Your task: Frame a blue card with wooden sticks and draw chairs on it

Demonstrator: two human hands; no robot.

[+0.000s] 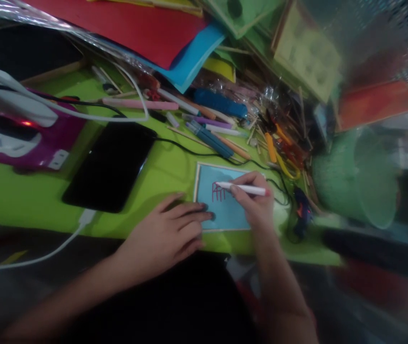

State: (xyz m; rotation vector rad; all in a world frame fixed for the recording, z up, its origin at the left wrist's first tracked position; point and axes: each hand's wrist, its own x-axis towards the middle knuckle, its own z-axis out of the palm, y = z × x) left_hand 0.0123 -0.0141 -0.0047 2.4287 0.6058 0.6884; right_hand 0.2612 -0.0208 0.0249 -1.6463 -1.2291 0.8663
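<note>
A light blue card (pixel 213 217) with a pale border lies flat on the green tabletop (pixel 175 174). Dark red lines (pixel 219 192) are drawn on its upper left part. My right hand (pixel 259 205) rests over the card's right side, its fingers closed around a white marker (pixel 249 189) with a reddish end. The marker's tip is at the drawn lines. My left hand (pixel 175 229) lies flat with fingers spread, its fingertips on the card's lower left edge.
A black phone (pixel 111 165) with a white cable lies left, beside a purple power strip (pixel 53 148). Behind the card are scattered pens (pixel 209 138), orange-handled pliers (pixel 271 145) and coloured sheets (pixel 132 28). A green bucket (pixel 350 177) stands right, near a dark blue object (pixel 301 212).
</note>
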